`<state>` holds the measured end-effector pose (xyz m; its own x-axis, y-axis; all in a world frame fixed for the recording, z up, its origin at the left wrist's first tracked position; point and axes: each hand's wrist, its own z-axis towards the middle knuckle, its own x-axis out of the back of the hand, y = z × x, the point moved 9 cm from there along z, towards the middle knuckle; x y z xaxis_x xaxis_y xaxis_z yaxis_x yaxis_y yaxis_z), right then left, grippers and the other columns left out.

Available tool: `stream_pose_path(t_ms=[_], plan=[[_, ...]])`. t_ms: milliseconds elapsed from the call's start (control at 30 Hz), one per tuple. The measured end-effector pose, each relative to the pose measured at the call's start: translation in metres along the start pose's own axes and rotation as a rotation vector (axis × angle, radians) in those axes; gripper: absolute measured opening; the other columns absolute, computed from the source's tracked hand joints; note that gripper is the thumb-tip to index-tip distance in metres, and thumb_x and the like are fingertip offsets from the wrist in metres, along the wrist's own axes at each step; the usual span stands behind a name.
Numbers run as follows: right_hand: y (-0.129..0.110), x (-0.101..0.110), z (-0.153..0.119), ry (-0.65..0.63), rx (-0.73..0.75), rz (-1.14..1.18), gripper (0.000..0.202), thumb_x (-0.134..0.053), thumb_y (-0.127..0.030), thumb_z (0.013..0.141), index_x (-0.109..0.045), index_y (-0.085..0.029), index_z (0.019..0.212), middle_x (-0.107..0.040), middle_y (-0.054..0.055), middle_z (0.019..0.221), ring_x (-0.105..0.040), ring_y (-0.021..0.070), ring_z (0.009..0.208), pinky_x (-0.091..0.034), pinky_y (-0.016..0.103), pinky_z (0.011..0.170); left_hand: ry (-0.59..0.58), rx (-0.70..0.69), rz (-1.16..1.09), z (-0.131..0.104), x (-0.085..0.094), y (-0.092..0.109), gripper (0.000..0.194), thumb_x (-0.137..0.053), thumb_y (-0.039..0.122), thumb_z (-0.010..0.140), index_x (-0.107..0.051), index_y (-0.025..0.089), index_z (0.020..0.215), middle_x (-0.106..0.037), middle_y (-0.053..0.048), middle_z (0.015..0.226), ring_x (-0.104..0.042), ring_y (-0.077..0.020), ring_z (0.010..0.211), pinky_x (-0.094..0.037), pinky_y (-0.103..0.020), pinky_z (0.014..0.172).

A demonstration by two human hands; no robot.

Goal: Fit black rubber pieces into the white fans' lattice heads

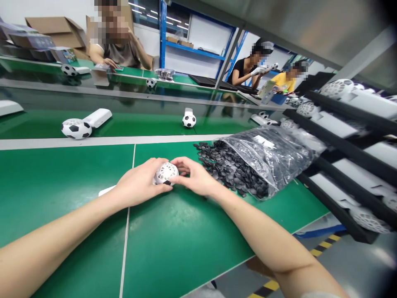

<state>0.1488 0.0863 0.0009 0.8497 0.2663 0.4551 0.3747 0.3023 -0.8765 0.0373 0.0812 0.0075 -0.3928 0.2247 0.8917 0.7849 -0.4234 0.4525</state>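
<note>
Between my hands is a white lattice ball [166, 172] with one black patch near its lower edge. My left hand [139, 182] is wrapped round its left side, thumb below and fingers above. A white handle [107, 190] sticks out from under that hand over the green table [167, 252]. My right hand [195, 178] closes on the ball's right side with thumb and fingers; whether a small piece is pinched there is too small to tell. Loose black pieces [229, 167] spill from a clear plastic bag [279, 153] just right of my right hand.
Black racks [341, 145] with white ball-headed parts stand at the right. Beyond the table edge, a belt [139, 124] carries a patched ball with handle [76, 128] and another ball [189, 120]. Across it sits a person [124, 54]; other people are at the back right.
</note>
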Motion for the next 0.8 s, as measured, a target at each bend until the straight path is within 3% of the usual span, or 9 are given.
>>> stream_pose_path(t_ms=[133,200,300,533,667,733,800], plan=[[0.01,0.05,0.007,0.207,-0.046,-0.533,0.012,-0.059,-0.025,0.077,-0.063,-0.017,0.085,-0.061,0.005,0.089,-0.057,0.0154,0.081,-0.045,0.03,0.077,-0.022,-0.017,0.045,0.001,-0.004,-0.002,0.062,-0.055,0.047,0.067,-0.037,0.028,0.123,-0.05,-0.004,0.124,-0.054,-0.0264,0.102,-0.046,-0.036,0.078],[0.016,0.059,0.008,0.182,-0.083,-0.818,0.011,-0.06,-0.023,0.076,-0.065,-0.018,0.085,-0.061,0.006,0.087,-0.057,0.0179,0.084,-0.044,0.03,0.076,-0.007,-0.027,0.069,0.002,-0.004,-0.004,0.061,-0.054,0.038,0.067,-0.036,0.028,0.124,-0.05,-0.003,0.126,-0.054,-0.026,0.104,-0.045,-0.035,0.08],[0.024,0.053,0.008,0.058,-0.109,-1.035,0.013,-0.056,-0.021,0.08,-0.066,-0.018,0.088,-0.063,0.008,0.085,-0.058,0.0208,0.084,-0.044,0.03,0.072,0.0,-0.078,0.111,0.002,-0.002,-0.001,0.06,-0.049,0.026,0.068,-0.036,0.027,0.127,-0.049,-0.002,0.128,-0.052,-0.0249,0.107,-0.043,-0.035,0.084],[0.01,0.028,0.004,-0.049,-0.048,-1.163,0.016,-0.05,-0.009,0.078,-0.065,-0.011,0.074,-0.063,0.014,0.077,-0.06,0.0239,0.075,-0.043,0.032,0.066,0.084,-0.132,0.272,0.006,0.013,-0.004,0.063,-0.037,0.007,0.068,-0.04,0.028,0.127,-0.056,-0.005,0.114,-0.049,-0.0262,0.103,-0.036,-0.041,0.084],[0.009,0.029,0.005,-0.02,-0.024,-1.18,0.021,-0.044,-0.003,0.078,-0.063,-0.009,0.085,-0.063,0.015,0.08,-0.06,0.0262,0.08,-0.043,0.036,0.07,0.085,-0.177,0.25,0.008,0.011,-0.007,0.064,-0.035,0.004,0.068,-0.04,0.028,0.127,-0.056,-0.004,0.112,-0.047,-0.0245,0.103,-0.034,-0.039,0.087],[0.006,0.032,0.006,0.038,0.009,-1.047,0.023,-0.043,-0.007,0.081,-0.061,-0.011,0.095,-0.064,0.013,0.086,-0.059,0.0239,0.085,-0.044,0.035,0.074,0.093,-0.2,0.234,0.009,0.01,-0.008,0.064,-0.034,0.003,0.068,-0.041,0.028,0.127,-0.056,-0.003,0.113,-0.047,-0.0239,0.104,-0.033,-0.039,0.089],[0.001,0.035,0.004,0.099,0.033,-0.763,0.019,-0.048,-0.013,0.083,-0.06,-0.015,0.096,-0.065,0.007,0.087,-0.06,0.0184,0.083,-0.046,0.031,0.075,0.099,-0.222,0.212,0.009,0.01,-0.007,0.064,-0.034,0.002,0.069,-0.041,0.028,0.127,-0.056,-0.002,0.113,-0.046,-0.0231,0.105,-0.032,-0.039,0.09]])
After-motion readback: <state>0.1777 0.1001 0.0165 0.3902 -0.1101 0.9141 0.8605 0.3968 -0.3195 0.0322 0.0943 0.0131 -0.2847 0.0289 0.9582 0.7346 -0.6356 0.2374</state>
